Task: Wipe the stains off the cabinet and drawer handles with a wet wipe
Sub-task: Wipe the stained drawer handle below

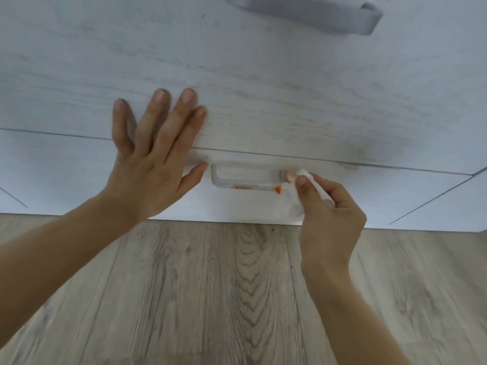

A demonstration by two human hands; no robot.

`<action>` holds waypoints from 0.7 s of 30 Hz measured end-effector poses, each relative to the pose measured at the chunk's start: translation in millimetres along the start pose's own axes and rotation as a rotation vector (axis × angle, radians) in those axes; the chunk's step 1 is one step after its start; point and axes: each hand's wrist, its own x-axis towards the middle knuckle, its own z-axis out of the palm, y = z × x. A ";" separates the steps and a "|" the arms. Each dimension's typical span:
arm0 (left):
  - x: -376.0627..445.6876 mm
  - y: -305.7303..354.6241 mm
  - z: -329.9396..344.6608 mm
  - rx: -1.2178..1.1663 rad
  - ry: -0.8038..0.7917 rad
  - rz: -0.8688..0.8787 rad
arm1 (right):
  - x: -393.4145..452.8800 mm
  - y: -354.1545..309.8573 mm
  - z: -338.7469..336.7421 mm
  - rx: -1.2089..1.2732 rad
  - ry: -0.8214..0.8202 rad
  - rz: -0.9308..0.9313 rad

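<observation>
A grey bar handle (224,181) sits on the lowest white drawer front (79,175), with orange stains along its lower bar near the right end. My right hand (329,206) pinches a crumpled white wet wipe (292,204) and presses it against the handle's right end. An orange smear shows on the wipe's edge. My left hand (150,159) lies flat with fingers spread on the drawer fronts just left of the handle, holding nothing.
A second grey handle (342,19) is on the drawer front above, at the top of the view. Below the cabinet runs a light wood-grain floor (210,299). Seams of neighbouring cabinet fronts show at the far left and right.
</observation>
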 end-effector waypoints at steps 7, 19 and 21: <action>0.2 -0.3 3.5 -0.001 0.015 -0.009 | -6.9 12.1 17.8 -0.008 -0.009 -0.042; 2.0 -1.7 7.9 0.047 0.031 0.009 | -10.6 21.9 2.1 -0.272 -0.047 -0.367; 3.5 -1.2 8.1 0.074 0.051 0.031 | -11.5 21.1 4.9 -0.268 -0.040 -0.375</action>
